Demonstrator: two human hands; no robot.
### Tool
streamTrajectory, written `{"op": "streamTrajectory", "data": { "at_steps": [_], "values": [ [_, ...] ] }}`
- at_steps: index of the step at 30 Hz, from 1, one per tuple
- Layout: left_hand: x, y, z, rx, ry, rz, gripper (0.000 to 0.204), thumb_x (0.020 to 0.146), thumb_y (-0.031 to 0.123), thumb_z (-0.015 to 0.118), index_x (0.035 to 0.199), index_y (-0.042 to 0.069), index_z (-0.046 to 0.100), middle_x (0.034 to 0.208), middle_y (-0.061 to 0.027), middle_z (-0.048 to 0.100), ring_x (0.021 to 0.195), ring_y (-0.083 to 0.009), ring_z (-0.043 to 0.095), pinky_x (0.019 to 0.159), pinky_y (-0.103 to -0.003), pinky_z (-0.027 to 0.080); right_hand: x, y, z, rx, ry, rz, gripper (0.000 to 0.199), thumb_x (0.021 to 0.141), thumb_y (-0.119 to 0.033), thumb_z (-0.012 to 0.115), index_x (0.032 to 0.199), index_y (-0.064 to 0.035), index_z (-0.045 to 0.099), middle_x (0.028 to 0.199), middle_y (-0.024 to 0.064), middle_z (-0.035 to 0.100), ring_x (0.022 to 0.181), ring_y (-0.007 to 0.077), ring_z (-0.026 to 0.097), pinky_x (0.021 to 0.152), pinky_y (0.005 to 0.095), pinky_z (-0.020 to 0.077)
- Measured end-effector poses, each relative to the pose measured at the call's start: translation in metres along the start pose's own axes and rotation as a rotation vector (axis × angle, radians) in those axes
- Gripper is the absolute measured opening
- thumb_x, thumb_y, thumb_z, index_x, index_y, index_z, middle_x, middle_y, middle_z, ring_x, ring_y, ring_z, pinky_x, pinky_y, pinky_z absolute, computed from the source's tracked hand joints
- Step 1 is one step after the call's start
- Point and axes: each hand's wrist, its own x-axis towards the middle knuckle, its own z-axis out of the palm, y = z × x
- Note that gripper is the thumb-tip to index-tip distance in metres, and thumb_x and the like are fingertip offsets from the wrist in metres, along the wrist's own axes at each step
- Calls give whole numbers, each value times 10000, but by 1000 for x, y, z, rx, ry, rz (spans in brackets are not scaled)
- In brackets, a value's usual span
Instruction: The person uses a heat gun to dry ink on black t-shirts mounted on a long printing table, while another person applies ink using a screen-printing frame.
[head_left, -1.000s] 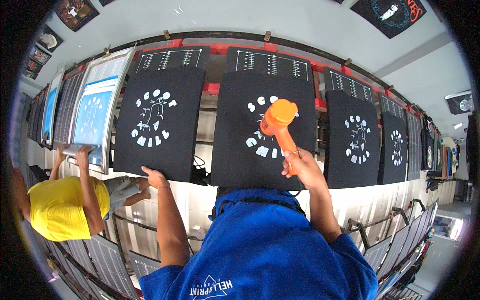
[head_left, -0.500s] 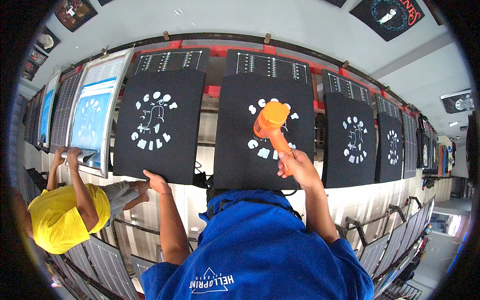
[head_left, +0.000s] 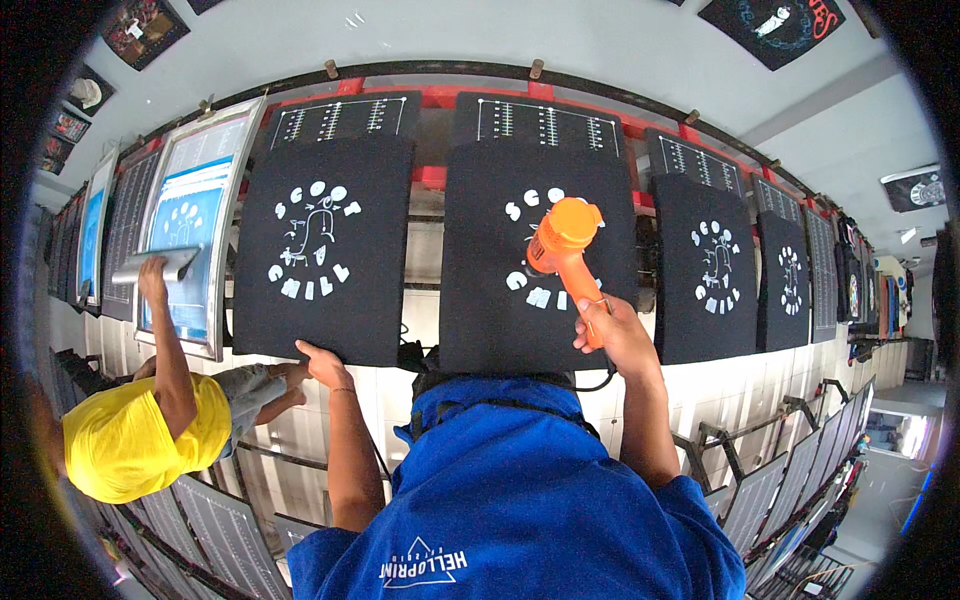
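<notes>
Fingers of the right hand (head_left: 620, 338) curl closed around an orange dryer (head_left: 568, 238) by its handle. Beyond them, a board (head_left: 572, 126) carries a black shirt (head_left: 482, 315), likely for flatness; leftward, the left hand (head_left: 325, 366) touches another shirt (head_left: 268, 325), perhaps for balance, its fingers' closure impossible to tell. Past the right fingers, white print (head_left: 541, 298) lies near the dryer's tilted head

Forearms (head_left: 647, 428) set apart, left hand (head_left: 328, 368) extended, right hand (head_left: 622, 338) curled (both bare)
</notes>
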Motion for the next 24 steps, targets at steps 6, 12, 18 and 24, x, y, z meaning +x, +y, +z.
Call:
{"op": "streamTrajectory", "data": {
  "at_steps": [6, 12, 18, 24],
  "values": [
    [-3, 2, -2, 11, 1, 5, 902, 933, 637, 273, 1085, -202, 568, 1126, -262, 616, 1016, -345, 594, 922, -380, 429, -6, 1, 0, -19, 39, -14, 331, 911, -336, 583, 1000, -18, 565, 724, 19, 565, 594, 115, 595, 534, 236, 481],
    [-3, 3, -1, -39, -13, 2, 894, 932, 633, 282, 1088, -201, 567, 1130, -264, 613, 1020, -345, 591, 924, -375, 426, -6, 8, -2, 3, 83, -16, 349, 917, -343, 575, 1014, -8, 561, 728, 22, 563, 593, 114, 592, 534, 233, 479],
    [10, -10, 2, -34, 2, 27, 896, 930, 633, 289, 1087, -206, 563, 1126, -272, 611, 1029, -351, 588, 928, -373, 419, -11, 8, -2, 1, 124, -6, 357, 913, -344, 585, 1011, -1, 562, 728, 26, 564, 588, 118, 590, 527, 230, 474],
    [6, -5, -1, 22, -24, 15, 897, 929, 632, 288, 1085, -208, 562, 1136, -275, 607, 1041, -354, 584, 941, -372, 415, -12, 15, -6, 27, 167, -14, 336, 916, -338, 582, 986, -10, 569, 721, 33, 574, 588, 123, 586, 529, 238, 469]
  ]
}}
